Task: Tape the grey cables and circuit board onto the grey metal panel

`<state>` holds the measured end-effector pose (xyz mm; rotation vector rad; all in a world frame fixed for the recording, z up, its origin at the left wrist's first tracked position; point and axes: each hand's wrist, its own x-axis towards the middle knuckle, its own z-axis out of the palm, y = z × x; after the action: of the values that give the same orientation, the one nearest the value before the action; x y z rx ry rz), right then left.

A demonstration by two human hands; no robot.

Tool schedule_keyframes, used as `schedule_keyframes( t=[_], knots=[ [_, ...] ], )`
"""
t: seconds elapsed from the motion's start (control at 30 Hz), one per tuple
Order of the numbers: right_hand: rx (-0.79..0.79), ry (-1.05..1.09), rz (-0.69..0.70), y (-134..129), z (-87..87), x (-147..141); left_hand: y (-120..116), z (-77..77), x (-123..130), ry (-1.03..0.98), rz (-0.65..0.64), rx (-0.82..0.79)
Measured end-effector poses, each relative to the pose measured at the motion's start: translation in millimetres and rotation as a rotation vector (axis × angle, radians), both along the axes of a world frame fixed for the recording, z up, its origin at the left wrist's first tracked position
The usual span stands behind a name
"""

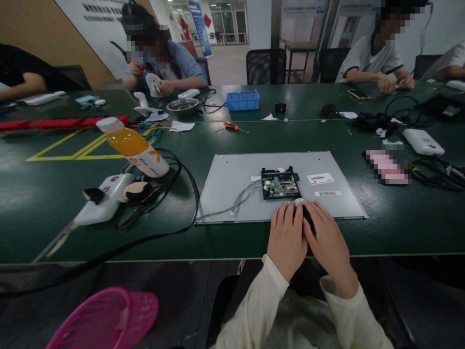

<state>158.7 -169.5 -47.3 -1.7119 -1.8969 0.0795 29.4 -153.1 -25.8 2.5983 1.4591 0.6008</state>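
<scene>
A flat grey display panel (pixel 247 169) lies back side up on the table, with two white labels on its right part. On its middle sits a green circuit board (pixel 281 188) in a black plastic frame (pixel 267 197), and thin grey wires (pixel 240 199) run from it toward the panel's lower left. My left hand (pixel 288 235) and my right hand (pixel 327 237) are together at the panel's front edge, just below the board. Their fingers are curled around something small, with a bit of white and black showing between them; its kind is hidden.
An orange drink bottle (pixel 136 148) leans at the left beside a white device (pixel 105 198) and black cables. A screwdriver (pixel 236 127), a blue basket (pixel 242 101) and a metal bowl (pixel 182 106) are farther back. A pink phone (pixel 388 166) lies right. Several people sit around the table.
</scene>
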Motion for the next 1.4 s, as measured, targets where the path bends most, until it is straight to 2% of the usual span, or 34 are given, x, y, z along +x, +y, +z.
schedule_keyframes(
  t=[0.43,0.77,0.9,1.0,1.2,1.4],
  knots=[
    [0.023,0.067,-0.037,1,-5.0,2,1,-1.5,0,-0.013,-0.01,0.019],
    [0.001,0.295,0.028,10,10.8,18,0,1.2,0,-0.024,0.0,-0.008],
    [0.1,0.249,-0.083,17,17.8,32,-1,2.9,0,-0.036,0.022,0.001],
    [0.186,0.215,-0.215,21,15.2,45,-1,2.9,1,-0.038,0.03,0.011],
    [0.098,0.077,-0.299,20,-0.3,60,0,1.0,1,-0.008,0.02,0.008],
    [0.112,-0.036,-0.368,15,2.3,58,1,-1.7,2,0.001,0.024,0.014]
  ],
)
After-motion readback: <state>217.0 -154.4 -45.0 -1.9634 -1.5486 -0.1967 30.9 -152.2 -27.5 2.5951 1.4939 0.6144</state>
